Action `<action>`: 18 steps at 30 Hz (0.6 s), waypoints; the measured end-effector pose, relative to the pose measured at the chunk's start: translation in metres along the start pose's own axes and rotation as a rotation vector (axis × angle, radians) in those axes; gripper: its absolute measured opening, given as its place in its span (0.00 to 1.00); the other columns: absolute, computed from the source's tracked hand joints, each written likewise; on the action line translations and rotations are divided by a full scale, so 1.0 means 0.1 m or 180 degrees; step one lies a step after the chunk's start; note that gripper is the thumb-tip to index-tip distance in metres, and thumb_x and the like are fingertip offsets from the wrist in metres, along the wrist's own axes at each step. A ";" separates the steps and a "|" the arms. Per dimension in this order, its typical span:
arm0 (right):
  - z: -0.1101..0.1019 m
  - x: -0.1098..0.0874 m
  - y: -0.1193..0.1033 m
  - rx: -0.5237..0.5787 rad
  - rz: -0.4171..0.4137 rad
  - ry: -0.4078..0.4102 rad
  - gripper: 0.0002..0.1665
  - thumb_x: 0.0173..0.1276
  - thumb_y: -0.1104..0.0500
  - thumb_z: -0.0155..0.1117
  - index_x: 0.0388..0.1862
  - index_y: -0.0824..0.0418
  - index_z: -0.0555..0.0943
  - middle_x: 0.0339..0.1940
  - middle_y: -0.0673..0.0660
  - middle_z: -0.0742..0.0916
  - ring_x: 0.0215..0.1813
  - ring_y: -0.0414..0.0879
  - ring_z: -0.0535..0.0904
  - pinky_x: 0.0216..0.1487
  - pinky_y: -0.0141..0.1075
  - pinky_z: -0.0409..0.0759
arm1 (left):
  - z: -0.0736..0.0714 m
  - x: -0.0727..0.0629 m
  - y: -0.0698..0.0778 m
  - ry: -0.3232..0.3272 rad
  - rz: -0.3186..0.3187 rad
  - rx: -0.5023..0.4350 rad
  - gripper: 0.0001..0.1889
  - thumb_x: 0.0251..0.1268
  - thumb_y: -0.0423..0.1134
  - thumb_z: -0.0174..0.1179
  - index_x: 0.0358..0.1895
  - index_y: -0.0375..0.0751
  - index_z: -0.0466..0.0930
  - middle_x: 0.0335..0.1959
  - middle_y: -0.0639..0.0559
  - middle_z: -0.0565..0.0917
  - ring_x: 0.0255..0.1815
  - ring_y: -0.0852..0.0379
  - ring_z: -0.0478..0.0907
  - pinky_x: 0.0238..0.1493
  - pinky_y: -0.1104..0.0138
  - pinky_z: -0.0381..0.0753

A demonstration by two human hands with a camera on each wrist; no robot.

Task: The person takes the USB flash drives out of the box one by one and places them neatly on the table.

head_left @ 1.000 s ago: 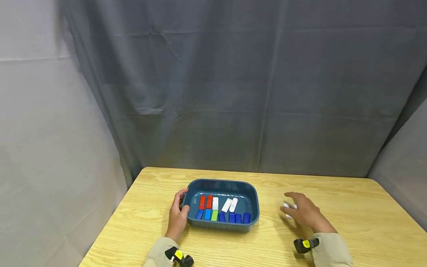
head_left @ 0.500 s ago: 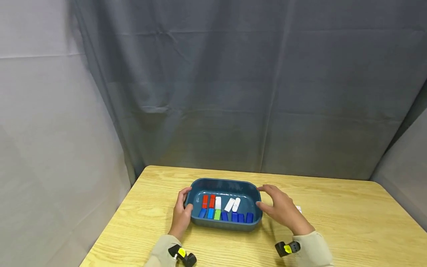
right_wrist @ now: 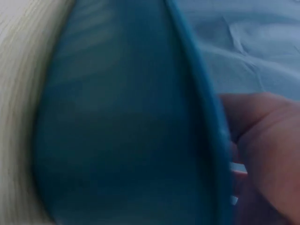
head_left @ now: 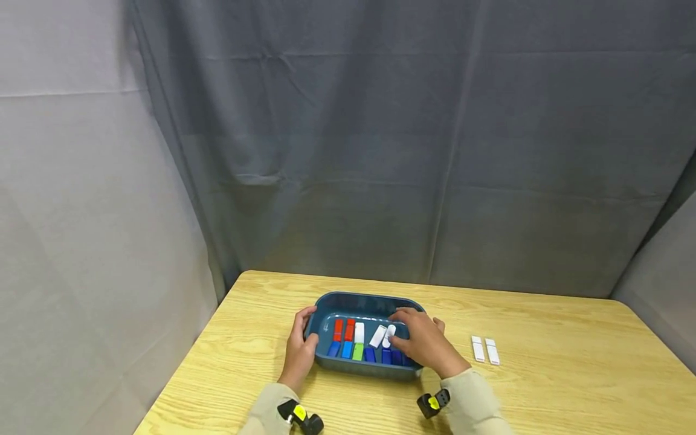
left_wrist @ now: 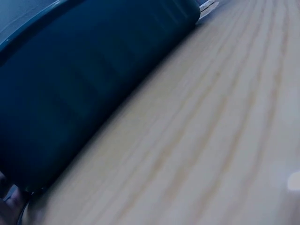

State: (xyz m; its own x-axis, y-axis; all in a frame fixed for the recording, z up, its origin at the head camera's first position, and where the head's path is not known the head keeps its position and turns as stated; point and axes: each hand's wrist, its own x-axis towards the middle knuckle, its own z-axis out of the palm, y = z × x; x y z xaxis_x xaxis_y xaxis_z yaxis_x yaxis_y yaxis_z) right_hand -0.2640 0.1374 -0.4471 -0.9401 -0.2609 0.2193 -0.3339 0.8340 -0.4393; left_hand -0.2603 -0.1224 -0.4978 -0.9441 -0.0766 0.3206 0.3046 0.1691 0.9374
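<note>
My left hand (head_left: 299, 353) grips the left end of a dark teal rectangular tub (head_left: 370, 370), thumb at the near side and fingers at the rim. My right hand (head_left: 426, 341) reaches over the tub's right side, thumb and forefinger spread apart right at a white round-ended USB stick (head_left: 388, 336). Beside that one lies a slanted white stick (head_left: 377, 336). Two red sticks (head_left: 350, 329), another white stick (head_left: 359, 332), a green stick (head_left: 357, 351) and several blue sticks (head_left: 347, 349) also lie in the tub. The right wrist view shows the tub's wall (right_wrist: 122, 117) close up.
Two white USB sticks (head_left: 485, 350) lie side by side on the wooden table (head_left: 560, 362), right of the tub. A grey curtain (head_left: 348, 151) hangs behind the table's far edge. Pale cloth (head_left: 98, 241) hangs at the left.
My right hand has moved left from the two white sticks on the table, past the tub's right rim and in over the tub. The left hand stays on the tub.
</note>
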 end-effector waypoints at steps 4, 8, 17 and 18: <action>0.10 0.04 0.00 -0.0064 0.0153 -0.0024 0.18 0.57 0.54 0.71 0.47 0.57 0.84 0.55 0.61 0.82 0.57 0.60 0.77 0.54 0.68 0.57 | 0.00 0.00 -0.02 -0.0024 0.0015 -0.0056 0.29 0.55 0.20 0.46 0.65 0.32 0.65 0.68 0.39 0.69 0.70 0.46 0.63 0.66 0.50 0.59; 0.15 0.08 -0.02 -0.0229 0.0269 0.0052 0.17 0.55 0.54 0.72 0.45 0.57 0.85 0.48 0.59 0.85 0.50 0.59 0.80 0.52 0.69 0.58 | 0.00 0.01 -0.04 -0.0074 0.0047 -0.0116 0.29 0.55 0.19 0.45 0.65 0.31 0.64 0.68 0.38 0.68 0.71 0.46 0.61 0.65 0.48 0.59; 0.26 0.14 -0.07 -0.0597 0.0422 0.0129 0.19 0.51 0.49 0.75 0.40 0.54 0.86 0.32 0.54 0.87 0.38 0.54 0.81 0.51 0.69 0.58 | -0.01 0.01 -0.04 -0.0079 0.0052 -0.0138 0.30 0.54 0.19 0.45 0.65 0.31 0.64 0.68 0.38 0.68 0.70 0.44 0.62 0.64 0.49 0.60; 0.27 0.15 -0.07 -0.0660 0.0436 0.0130 0.19 0.50 0.48 0.76 0.40 0.54 0.86 0.32 0.53 0.87 0.38 0.54 0.81 0.50 0.68 0.59 | -0.02 0.01 -0.03 -0.0089 0.0033 -0.0120 0.30 0.55 0.19 0.45 0.66 0.32 0.64 0.69 0.38 0.67 0.71 0.45 0.61 0.63 0.51 0.61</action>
State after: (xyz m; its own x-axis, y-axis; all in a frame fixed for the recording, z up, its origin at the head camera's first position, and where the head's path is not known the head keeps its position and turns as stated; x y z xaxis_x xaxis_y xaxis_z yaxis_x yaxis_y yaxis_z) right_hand -0.2774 0.1144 -0.4646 -0.9707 -0.1221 0.2070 -0.1784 0.9432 -0.2802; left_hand -0.2620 -0.1246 -0.5003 -0.9439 -0.0473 0.3269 0.3184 0.1327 0.9386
